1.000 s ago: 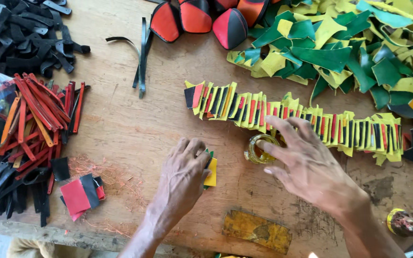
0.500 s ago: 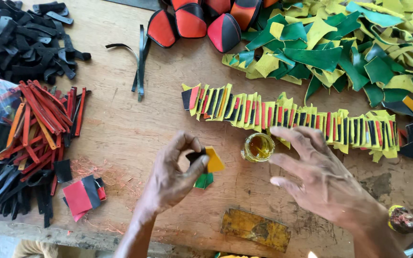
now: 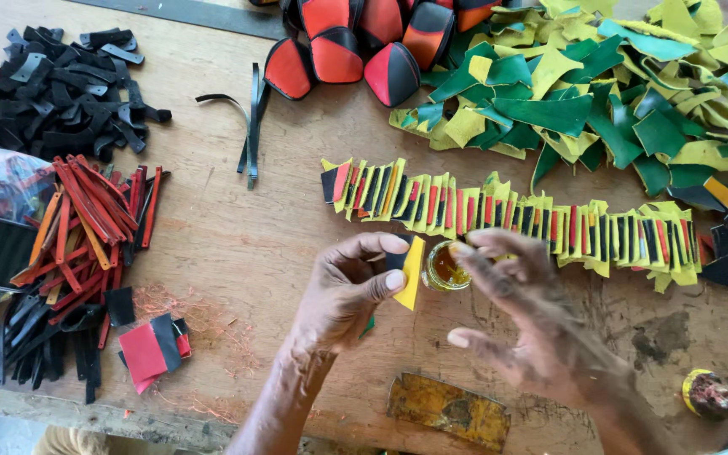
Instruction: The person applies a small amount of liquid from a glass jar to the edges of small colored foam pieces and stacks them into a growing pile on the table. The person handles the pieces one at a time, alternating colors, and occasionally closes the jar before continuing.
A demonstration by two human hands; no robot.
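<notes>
Left hand (image 3: pixel 343 291) lifted, pinching yellow piece (image 3: pixel 413 271) | right hand (image 3: pixel 541 324) fingers spread over glue jar (image 3: pixel 446 267)

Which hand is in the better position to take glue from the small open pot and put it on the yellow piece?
Probably the right hand: its fingertips hover at the rim of the glue pot, and it holds nothing. The left hand is occupied, pinching the yellow piece upright beside the pot.

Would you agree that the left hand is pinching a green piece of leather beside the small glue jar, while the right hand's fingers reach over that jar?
Not quite: in the head view the piece pinched by the left hand is yellow, not green. The rest holds: it sits beside the small glue jar, and the right hand reaches its fingers over that jar.
</notes>
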